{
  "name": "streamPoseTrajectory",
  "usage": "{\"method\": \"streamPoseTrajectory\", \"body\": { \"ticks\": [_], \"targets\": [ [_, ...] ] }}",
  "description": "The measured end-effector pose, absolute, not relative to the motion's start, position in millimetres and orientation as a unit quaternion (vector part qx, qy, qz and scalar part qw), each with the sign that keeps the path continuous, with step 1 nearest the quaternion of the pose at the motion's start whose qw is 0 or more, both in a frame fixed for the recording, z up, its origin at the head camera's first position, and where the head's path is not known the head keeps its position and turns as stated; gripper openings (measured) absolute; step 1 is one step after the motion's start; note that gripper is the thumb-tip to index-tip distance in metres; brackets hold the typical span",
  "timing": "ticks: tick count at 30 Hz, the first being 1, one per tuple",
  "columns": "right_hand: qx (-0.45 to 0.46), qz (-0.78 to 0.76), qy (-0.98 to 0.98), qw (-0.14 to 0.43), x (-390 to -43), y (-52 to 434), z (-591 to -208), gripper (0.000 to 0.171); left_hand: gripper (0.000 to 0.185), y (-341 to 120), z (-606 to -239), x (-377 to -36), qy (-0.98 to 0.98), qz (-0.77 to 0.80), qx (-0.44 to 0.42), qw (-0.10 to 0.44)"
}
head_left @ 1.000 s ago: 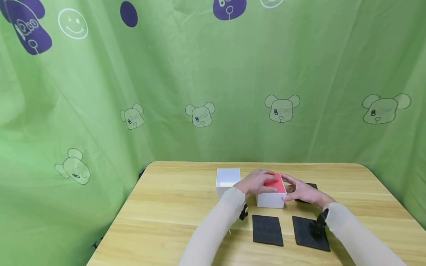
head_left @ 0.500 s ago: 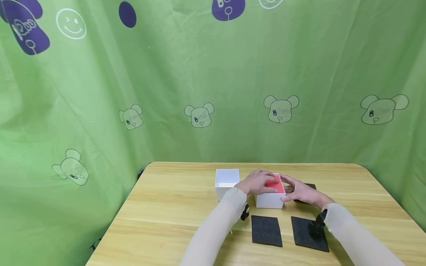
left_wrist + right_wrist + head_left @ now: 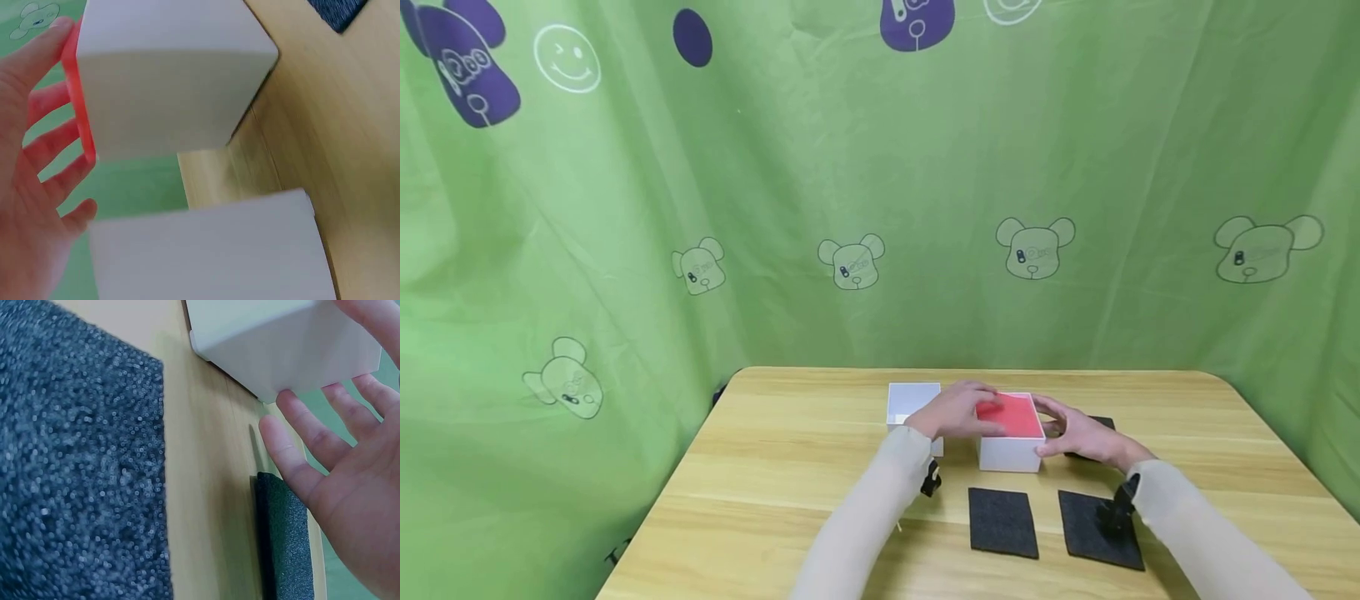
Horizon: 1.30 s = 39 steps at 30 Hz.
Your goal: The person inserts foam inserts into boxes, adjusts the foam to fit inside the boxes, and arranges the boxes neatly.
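A white box (image 3: 1009, 452) with a flat red top (image 3: 1011, 415) stands mid-table. My left hand (image 3: 957, 410) lies at the box's left edge, its straight fingers (image 3: 37, 125) against the red layer (image 3: 80, 119) and holding nothing. On the other side, my right hand (image 3: 1075, 433) has straight fingers (image 3: 312, 447) at the box's right wall (image 3: 281, 344), near its corner. A second white box (image 3: 912, 404), open on top, stands just left of the first, partly behind my left wrist, and fills the bottom of the left wrist view (image 3: 206, 250).
Two dark felt pads (image 3: 1002, 521) (image 3: 1100, 529) lie in front of the box, near my forearms. A third pad (image 3: 1099, 423) lies behind my right hand. The wooden table (image 3: 790, 483) is backed by a green curtain (image 3: 880, 208) on all far sides.
My left hand has slid left off the red top, uncovering most of it. The right hand and both boxes have stayed put.
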State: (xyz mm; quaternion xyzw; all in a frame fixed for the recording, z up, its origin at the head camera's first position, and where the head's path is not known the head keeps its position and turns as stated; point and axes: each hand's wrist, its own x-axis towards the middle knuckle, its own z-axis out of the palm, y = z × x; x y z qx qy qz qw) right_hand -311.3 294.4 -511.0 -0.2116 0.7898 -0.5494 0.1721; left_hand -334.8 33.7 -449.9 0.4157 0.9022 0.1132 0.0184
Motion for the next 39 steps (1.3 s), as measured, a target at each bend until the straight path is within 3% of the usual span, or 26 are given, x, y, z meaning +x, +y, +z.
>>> {"method": "streamPoseTrajectory", "body": {
  "ticks": [29, 39],
  "targets": [
    [-0.200, -0.557, 0.786, 0.180, -310.7, 294.3, -510.5, 0.096, 0.054, 26.0, -449.5, -334.6, 0.920, 0.121, 0.372, 0.016],
    [-0.204, -0.559, 0.784, 0.178, -311.8, 295.0, -511.8, 0.097, 0.040, 33.8, -450.4, -337.3, 0.924, 0.128, 0.359, 0.017]
  ]
}}
